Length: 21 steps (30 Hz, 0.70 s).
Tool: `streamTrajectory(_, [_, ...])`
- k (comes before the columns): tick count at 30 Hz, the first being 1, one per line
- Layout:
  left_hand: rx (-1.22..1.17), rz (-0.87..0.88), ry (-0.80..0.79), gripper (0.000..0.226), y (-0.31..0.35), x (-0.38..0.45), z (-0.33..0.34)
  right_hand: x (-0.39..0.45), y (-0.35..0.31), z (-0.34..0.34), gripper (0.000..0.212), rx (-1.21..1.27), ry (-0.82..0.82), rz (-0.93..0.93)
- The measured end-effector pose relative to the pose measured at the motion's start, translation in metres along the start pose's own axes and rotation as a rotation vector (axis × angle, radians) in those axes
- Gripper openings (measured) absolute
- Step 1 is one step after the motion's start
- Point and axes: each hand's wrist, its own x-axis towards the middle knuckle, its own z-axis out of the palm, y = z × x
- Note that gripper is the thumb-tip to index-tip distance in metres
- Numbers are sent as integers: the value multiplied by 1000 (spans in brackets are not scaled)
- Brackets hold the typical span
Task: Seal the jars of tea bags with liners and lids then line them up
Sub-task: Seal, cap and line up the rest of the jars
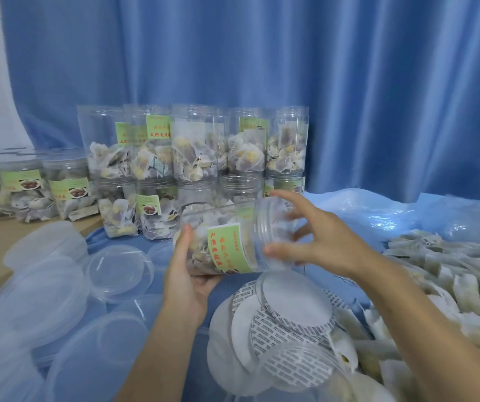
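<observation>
— The fingers?
— The left hand (188, 274) curls round a tilted jar (227, 239) of tea bags, thumb on its side. The right hand (314, 242) hovers at the jar's threaded mouth, fingers spread and loose; whether they touch the rim is unclear.
— Where's the jar?
— Held over the blue cloth (152, 245), above the liners (288, 317). Lids (117, 271) lie left, loose tea bags (450, 271) right, stacked jars (192, 152) behind by the curtain (349, 82).
</observation>
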Motion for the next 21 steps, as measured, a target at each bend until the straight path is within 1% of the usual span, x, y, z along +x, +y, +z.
streamTrajectory(1, [-14, 20, -4, 48, 0, 0, 1, 0, 1, 2, 86, 95, 30, 133])
streamTrajectory(2, [-29, 35, 1, 51, 0, 0, 3, 1, 1, 5, 87, 152, 41, 255])
streamTrajectory(3, [-41, 45, 15, 59, 1, 0, 5, 2, 1, 6, 89, 161, 25, 333])
streamTrajectory(4, [-48, 47, 29, 67, 2, -1, 6, 2, 1, 7, 92, 159, -6, 374])
streamTrajectory(5, [-48, 47, 37, 71, 2, -1, 7, 1, 3, 6, 96, 138, -42, 378])
streamTrajectory(6, [-43, 45, 37, 69, 2, -1, 6, 1, 4, 5, 99, 97, -67, 345])
streamTrajectory(8, [-29, 31, 18, 60, 0, -1, 5, 2, 3, 3, 96, 88, -111, 154])
streamTrajectory(10, [-28, 8, 0, 62, 0, 0, 3, 0, 4, -1, 105, 47, -137, -30])
streamTrajectory(11, [-27, -4, -5, 65, 0, 0, 2, 0, 5, -1, 104, -6, -103, -83])
streamTrajectory(14, [-11, -8, -14, 65, -1, 0, 0, -1, 3, -2, 99, -89, 34, -88])
streamTrajectory(17, [-4, 5, -29, 62, -2, -1, 3, -1, -3, -2, 97, -146, 122, -100])
streamTrajectory(19, [15, -3, -31, 64, -2, 0, 5, 1, -9, 1, 97, -137, 141, -99])
streamTrajectory(21, [14, -44, -58, 66, -1, 1, 6, 3, -13, 6, 98, -53, 104, -116])
